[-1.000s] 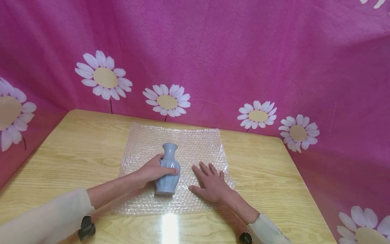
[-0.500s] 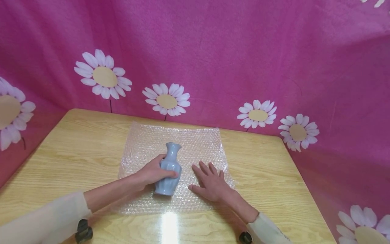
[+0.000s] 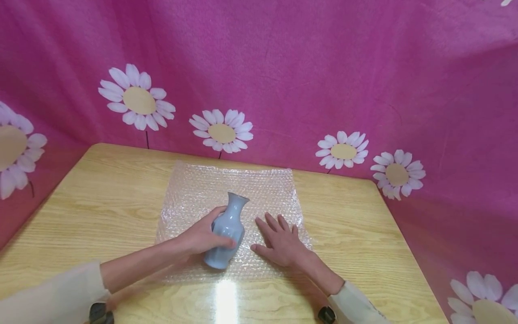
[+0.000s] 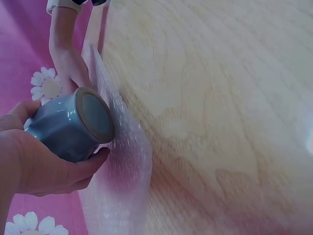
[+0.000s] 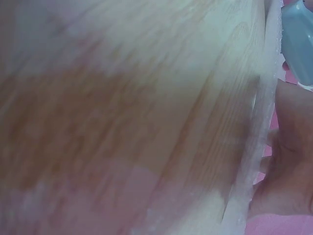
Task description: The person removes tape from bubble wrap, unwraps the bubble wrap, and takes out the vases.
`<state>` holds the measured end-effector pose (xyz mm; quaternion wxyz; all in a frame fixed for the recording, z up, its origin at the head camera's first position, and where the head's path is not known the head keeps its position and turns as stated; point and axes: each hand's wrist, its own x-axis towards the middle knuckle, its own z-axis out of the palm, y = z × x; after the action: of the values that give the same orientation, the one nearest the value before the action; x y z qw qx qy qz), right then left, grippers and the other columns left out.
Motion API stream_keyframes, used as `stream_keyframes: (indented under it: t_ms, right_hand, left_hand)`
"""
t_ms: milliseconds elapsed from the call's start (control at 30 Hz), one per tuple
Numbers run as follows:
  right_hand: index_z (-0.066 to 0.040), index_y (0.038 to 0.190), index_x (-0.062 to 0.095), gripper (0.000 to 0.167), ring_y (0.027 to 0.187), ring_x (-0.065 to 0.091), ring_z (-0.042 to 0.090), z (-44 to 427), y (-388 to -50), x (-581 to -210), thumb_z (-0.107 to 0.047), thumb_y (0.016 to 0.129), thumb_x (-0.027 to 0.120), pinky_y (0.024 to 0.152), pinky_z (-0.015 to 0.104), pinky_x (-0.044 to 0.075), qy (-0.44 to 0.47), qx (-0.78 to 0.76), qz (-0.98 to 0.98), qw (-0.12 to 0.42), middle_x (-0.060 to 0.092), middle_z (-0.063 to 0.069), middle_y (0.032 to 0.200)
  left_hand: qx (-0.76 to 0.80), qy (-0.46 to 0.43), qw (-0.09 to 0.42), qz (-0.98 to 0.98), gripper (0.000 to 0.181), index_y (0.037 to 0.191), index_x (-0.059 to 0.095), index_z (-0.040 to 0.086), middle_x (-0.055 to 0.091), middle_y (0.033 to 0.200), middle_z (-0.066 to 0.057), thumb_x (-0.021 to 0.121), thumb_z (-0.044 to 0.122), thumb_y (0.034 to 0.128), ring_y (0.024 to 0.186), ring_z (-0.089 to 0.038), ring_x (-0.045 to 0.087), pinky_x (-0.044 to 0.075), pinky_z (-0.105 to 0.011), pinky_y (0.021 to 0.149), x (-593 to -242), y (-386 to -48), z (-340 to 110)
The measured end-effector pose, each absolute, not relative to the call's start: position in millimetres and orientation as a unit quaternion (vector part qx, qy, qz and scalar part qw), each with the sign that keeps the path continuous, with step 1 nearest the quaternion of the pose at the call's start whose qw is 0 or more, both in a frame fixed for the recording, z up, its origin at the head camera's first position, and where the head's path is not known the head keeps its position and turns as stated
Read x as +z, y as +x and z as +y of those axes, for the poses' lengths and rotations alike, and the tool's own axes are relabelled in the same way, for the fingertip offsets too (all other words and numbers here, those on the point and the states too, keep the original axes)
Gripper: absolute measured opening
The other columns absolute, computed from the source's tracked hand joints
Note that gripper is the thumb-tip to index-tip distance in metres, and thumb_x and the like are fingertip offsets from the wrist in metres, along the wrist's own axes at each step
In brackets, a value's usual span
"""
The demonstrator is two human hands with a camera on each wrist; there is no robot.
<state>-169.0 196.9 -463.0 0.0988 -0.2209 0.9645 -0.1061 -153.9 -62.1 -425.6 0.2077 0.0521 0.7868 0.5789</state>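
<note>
A glossy blue-grey vase (image 3: 229,225) with a flared neck is gripped round its body by my left hand (image 3: 204,234). Its neck leans to the right, and its round base faces the camera in the left wrist view, where the vase (image 4: 63,129) looks raised off the sheet. Under it lies a sheet of clear bubble wrap (image 3: 190,189), spread flat on the table. My right hand (image 3: 281,243) rests on the right part of the bubble wrap, fingers spread and straight. In the right wrist view that hand (image 5: 288,152) appears at the right edge beside the wrap.
The light wooden table (image 3: 348,216) extends on both sides of the sheet. A pink curtain (image 3: 283,90) printed with white daisies hangs behind and along the sides. Light glares off the table's front (image 3: 225,303).
The vase, held by my left hand, has tilted so its neck leans right, and it has shifted slightly nearer the front. My right hand has stayed in place.
</note>
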Motion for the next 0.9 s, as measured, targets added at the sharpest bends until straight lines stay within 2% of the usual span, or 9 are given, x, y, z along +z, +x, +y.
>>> stream_keyframes:
  t_ms: [300, 600, 900]
  right_hand:
    - [-0.024, 0.158, 0.031, 0.077, 0.144, 0.015, 0.051, 197.7, -169.7, -463.6, -0.064, 0.096, 0.049, 0.104, 0.079, 0.016, -0.221, -0.112, 0.964, 0.099, 0.021, 0.013, 0.163]
    - [-0.024, 0.158, 0.031, 0.076, 0.145, 0.014, 0.049, 195.9, -169.8, -463.1, -0.064, 0.096, 0.049, 0.105, 0.079, 0.017, -0.217, -0.104, 0.965, 0.104, 0.021, 0.013, 0.163]
    - [-0.024, 0.159, 0.03, 0.076, 0.145, 0.014, 0.049, 196.8, -170.2, -463.0, -0.063, 0.096, 0.05, 0.105, 0.079, 0.017, -0.219, -0.102, 0.965, 0.105, 0.019, 0.013, 0.164]
  left_hand:
    - [0.567, 0.059, 0.197, 0.797, 0.093, 0.151, 0.037, 0.018, 0.059, 0.12, -0.014, 0.088, 0.016, 0.0724, 0.109, -0.034, 0.058, 0.052, -0.057, 0.088, -421.7, -149.9, -62.2]
    - [0.578, 0.062, 0.194, 0.79, 0.093, 0.148, 0.034, 0.01, 0.061, 0.112, -0.015, 0.084, 0.006, 0.0694, 0.098, -0.032, 0.063, 0.054, -0.054, 0.085, -414.2, -153.8, -63.8]
    - [0.581, 0.062, 0.147, 0.798, 0.097, 0.151, 0.028, 0.009, 0.058, 0.123, -0.023, 0.083, 0.007, 0.0709, 0.107, -0.039, 0.06, 0.052, -0.058, 0.088, -408.3, -173.4, -79.1]
